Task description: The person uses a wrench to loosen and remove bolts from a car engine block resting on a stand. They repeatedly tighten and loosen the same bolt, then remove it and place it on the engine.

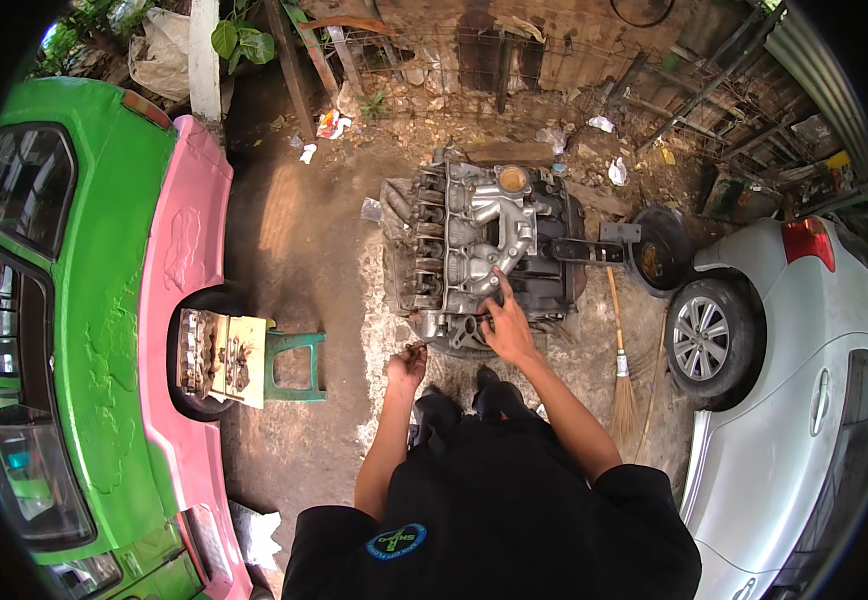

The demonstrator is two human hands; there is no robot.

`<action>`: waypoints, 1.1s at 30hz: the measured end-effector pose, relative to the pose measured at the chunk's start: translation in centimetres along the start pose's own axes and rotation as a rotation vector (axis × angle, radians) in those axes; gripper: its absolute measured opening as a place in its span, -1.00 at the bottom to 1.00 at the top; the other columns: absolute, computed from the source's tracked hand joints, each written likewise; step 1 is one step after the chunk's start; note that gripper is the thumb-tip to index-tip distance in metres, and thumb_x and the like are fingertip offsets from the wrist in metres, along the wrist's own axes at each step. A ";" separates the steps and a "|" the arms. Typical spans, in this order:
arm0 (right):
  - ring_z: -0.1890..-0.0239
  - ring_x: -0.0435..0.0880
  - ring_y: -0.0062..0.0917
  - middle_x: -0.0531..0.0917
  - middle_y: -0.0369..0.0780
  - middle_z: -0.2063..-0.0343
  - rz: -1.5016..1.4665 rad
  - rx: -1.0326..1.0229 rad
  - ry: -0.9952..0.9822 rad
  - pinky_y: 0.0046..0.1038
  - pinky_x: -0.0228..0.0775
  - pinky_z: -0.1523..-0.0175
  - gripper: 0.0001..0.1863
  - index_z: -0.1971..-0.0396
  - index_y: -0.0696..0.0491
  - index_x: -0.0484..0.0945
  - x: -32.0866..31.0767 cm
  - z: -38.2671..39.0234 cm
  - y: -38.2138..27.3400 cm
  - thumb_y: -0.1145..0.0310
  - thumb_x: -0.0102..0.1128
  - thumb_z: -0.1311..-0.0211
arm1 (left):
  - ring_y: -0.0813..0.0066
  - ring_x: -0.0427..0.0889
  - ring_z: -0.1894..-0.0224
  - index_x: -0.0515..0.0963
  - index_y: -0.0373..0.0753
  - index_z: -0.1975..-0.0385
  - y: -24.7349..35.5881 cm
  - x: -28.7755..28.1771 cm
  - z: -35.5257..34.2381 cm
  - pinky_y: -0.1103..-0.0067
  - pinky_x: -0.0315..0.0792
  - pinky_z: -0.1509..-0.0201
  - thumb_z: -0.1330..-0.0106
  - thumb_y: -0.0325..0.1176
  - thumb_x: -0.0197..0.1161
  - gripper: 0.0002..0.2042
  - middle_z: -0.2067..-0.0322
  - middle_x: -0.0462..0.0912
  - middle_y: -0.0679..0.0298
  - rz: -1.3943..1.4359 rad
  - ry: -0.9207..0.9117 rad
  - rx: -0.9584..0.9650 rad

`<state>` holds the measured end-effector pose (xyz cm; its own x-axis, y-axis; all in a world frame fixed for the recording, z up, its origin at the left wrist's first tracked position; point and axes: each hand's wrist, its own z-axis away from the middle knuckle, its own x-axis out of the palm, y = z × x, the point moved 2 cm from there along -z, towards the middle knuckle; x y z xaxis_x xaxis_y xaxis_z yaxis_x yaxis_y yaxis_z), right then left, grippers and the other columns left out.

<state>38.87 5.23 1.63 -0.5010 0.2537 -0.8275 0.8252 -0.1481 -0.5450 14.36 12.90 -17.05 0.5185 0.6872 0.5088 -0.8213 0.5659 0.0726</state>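
Observation:
A car engine (489, 245) sits on the ground in front of me, its grey metal intake manifold (510, 240) facing up and a row of valve-gear parts (428, 250) along its left side. My right hand (509, 328) is at the engine's near end, index finger stretched out to the manifold's lower part and the other fingers apart, with nothing seen in it. Just off the near left corner of the engine is my left hand (408, 364), its fingers curled together. Whatever it may hold is too small to tell.
A green and pink car (186, 230) stands left, a silver car (804, 400) right. Engine parts (239, 365) lie on a board by a green plastic stool (295, 366). A broom (624, 395) and a black basin (662, 250) are right of the engine. Litter lies along the far wall.

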 end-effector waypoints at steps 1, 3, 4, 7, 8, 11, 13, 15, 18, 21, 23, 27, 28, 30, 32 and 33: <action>-0.17 0.57 -0.02 -0.08 -0.15 -0.58 -0.025 0.019 -0.006 -0.03 0.47 -0.17 -0.77 0.23 0.05 0.57 0.0 0.1 -0.1 0.55 0.32 -0.09 | 0.06 0.58 0.13 0.45 -0.41 0.23 0.2 0.0 0.4 0.25 0.58 -0.04 -0.52 -0.53 -0.12 -0.83 0.22 0.58 -0.03 -0.068 -0.062 0.029; -0.33 0.46 -0.05 -0.06 -0.17 -0.58 -0.089 0.129 -0.081 -0.04 0.41 -0.29 -0.78 0.25 0.06 0.59 0.1 0.0 -0.1 0.55 0.31 -0.07 | 0.06 0.59 0.12 0.45 -0.39 0.23 0.7 0.3 1.5 0.25 0.57 -0.05 -0.52 -0.52 -0.12 -0.83 0.21 0.59 -0.02 -0.105 -0.074 0.046; -0.32 0.48 -0.06 -0.05 -0.17 -0.58 -0.071 0.128 -0.073 -0.04 0.42 -0.29 -0.79 0.25 0.06 0.59 0.0 0.0 -0.3 0.55 0.31 -0.07 | 0.08 0.61 0.09 0.47 -0.34 0.20 1.0 0.6 2.3 0.25 0.55 -0.08 -0.56 -0.47 -0.09 -0.83 0.19 0.61 0.03 -0.159 -0.064 0.058; -0.29 0.51 -0.06 -0.05 -0.18 -0.57 -0.057 0.147 -0.061 -0.05 0.45 -0.27 -0.80 0.26 0.07 0.60 -0.1 -0.1 -0.8 0.55 0.32 -0.07 | 0.15 0.64 0.13 0.47 -0.27 0.12 1.6 2.0 5.4 0.28 0.59 -0.04 -0.58 -0.46 -0.06 -0.87 0.22 0.60 0.13 -0.359 -0.150 0.209; -0.28 0.52 -0.06 -0.05 -0.18 -0.57 -0.051 0.146 -0.049 -0.06 0.45 -0.26 -0.80 0.27 0.07 0.60 -0.1 -0.1 -0.9 0.56 0.32 -0.07 | 0.19 0.65 0.10 0.48 -0.23 0.09 1.6 2.5 6.7 0.29 0.60 -0.04 -0.59 -0.44 0.01 -0.90 0.18 0.61 0.18 -0.419 -0.202 0.272; -0.25 0.54 -0.06 -0.04 -0.19 -0.57 -0.059 0.154 -0.021 -0.06 0.48 -0.23 -0.81 0.28 0.09 0.59 0.0 -0.1 -1.3 0.56 0.33 -0.07 | 0.23 0.66 0.05 0.48 -0.23 0.07 1.3 4.1 10.2 0.31 0.61 -0.05 -0.59 -0.44 0.04 -0.91 0.14 0.61 0.19 -0.582 -0.411 0.503; -0.24 0.55 -0.06 -0.04 -0.19 -0.57 -0.062 0.162 -0.005 -0.07 0.49 -0.22 -0.82 0.29 0.09 0.59 0.2 -0.1 -1.3 0.57 0.32 -0.07 | 0.26 0.65 -0.01 0.49 -0.28 0.11 0.8 5.0 12.1 0.27 0.62 -0.13 -0.58 -0.47 0.08 -0.93 0.13 0.59 0.19 -0.653 -0.543 0.634; -0.23 0.57 -0.06 -0.03 -0.19 -0.57 -0.057 0.176 0.006 -0.07 0.50 -0.20 -0.82 0.30 0.10 0.59 0.5 -0.1 -1.4 0.57 0.32 -0.07 | 0.24 0.64 -0.04 0.48 -0.31 0.13 0.5 5.7 13.8 0.22 0.61 -0.19 -0.56 -0.50 0.08 -0.95 0.10 0.57 0.17 -0.725 -0.662 0.753; -0.02 0.66 -0.01 -0.09 -0.14 -0.57 -0.037 0.113 0.069 -0.05 0.52 0.02 -0.76 0.26 0.05 0.53 0.7 0.0 -1.5 0.59 0.29 -0.05 | 0.25 0.64 -0.05 0.48 -0.38 0.19 -0.4 6.3 15.2 0.22 0.62 -0.22 -0.53 -0.62 0.05 -0.94 0.12 0.54 0.14 -0.846 -0.728 0.877; 0.04 0.69 -0.03 -0.09 -0.15 -0.57 -0.051 0.126 0.077 -0.07 0.52 0.09 -0.77 0.28 0.05 0.52 1.0 0.1 -1.5 0.59 0.29 -0.05 | 0.26 0.64 -0.03 0.48 -0.42 0.22 -0.8 6.7 15.7 0.25 0.61 -0.23 -0.47 -0.72 0.03 -0.90 0.13 0.54 0.12 -1.007 -0.767 0.967; 0.07 0.70 -0.04 -0.10 -0.15 -0.58 -0.060 0.131 0.069 -0.08 0.52 0.12 -0.78 0.28 0.04 0.52 1.1 0.1 -1.5 0.60 0.28 -0.06 | 0.25 0.65 -0.02 0.48 -0.43 0.24 -1.2 6.9 16.0 0.25 0.61 -0.24 -0.45 -0.74 0.03 -0.90 0.13 0.55 0.11 -1.086 -0.750 0.979; 0.05 0.69 -0.04 -0.11 -0.16 -0.58 -0.079 0.131 0.043 -0.07 0.51 0.10 -0.78 0.26 0.03 0.54 1.0 -0.1 -1.0 0.58 0.27 -0.07 | 0.28 0.64 0.05 0.54 -0.49 0.34 -2.1 7.4 17.1 0.41 0.64 -0.12 -0.27 -0.87 -0.04 -0.79 0.16 0.55 0.07 -1.106 -0.741 1.030; 0.05 0.69 -0.04 -0.11 -0.16 -0.58 -0.084 0.122 0.040 -0.06 0.51 0.09 -0.77 0.25 0.03 0.54 0.9 -0.1 -0.9 0.58 0.27 -0.08 | 0.25 0.64 0.04 0.57 -0.50 0.34 -2.2 7.5 17.5 0.42 0.66 -0.07 -0.17 -0.91 -0.04 -0.74 0.15 0.56 0.06 -1.160 -0.725 1.065; 0.03 0.68 -0.05 -0.11 -0.16 -0.58 -0.055 0.078 0.033 -0.06 0.51 0.07 -0.77 0.24 0.02 0.56 0.5 -0.1 -0.8 0.58 0.27 -0.07 | 0.24 0.65 0.04 0.59 -0.50 0.31 -2.5 7.6 18.4 0.41 0.66 -0.05 -0.11 -0.91 -0.02 -0.71 0.14 0.57 0.05 -1.297 -0.730 1.145; -0.10 0.63 -0.02 -0.03 -0.16 -0.57 -0.085 0.124 -0.036 -0.05 0.53 -0.10 -0.79 0.27 0.10 0.60 0.2 0.0 -0.5 0.59 0.28 -0.03 | 0.17 0.67 0.03 0.63 -0.47 0.28 -3.2 7.7 19.1 0.40 0.66 0.00 -0.05 -0.92 0.01 -0.66 0.12 0.60 0.04 -1.318 -0.796 1.147; -0.10 0.64 -0.02 -0.03 -0.16 -0.57 -0.076 0.104 -0.035 -0.05 0.53 -0.10 -0.79 0.28 0.10 0.60 0.0 -0.1 -0.4 0.59 0.28 -0.04 | 0.16 0.68 0.03 0.63 -0.46 0.29 -3.3 7.7 19.4 0.39 0.66 0.01 -0.06 -0.92 0.02 -0.66 0.12 0.60 0.05 -1.376 -0.783 1.200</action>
<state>38.56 5.41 1.90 -0.5717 0.2343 -0.7863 0.7538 -0.2284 -0.6162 16.49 7.46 3.29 0.9053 -0.3696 -0.2094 0.0848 -0.3259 0.9416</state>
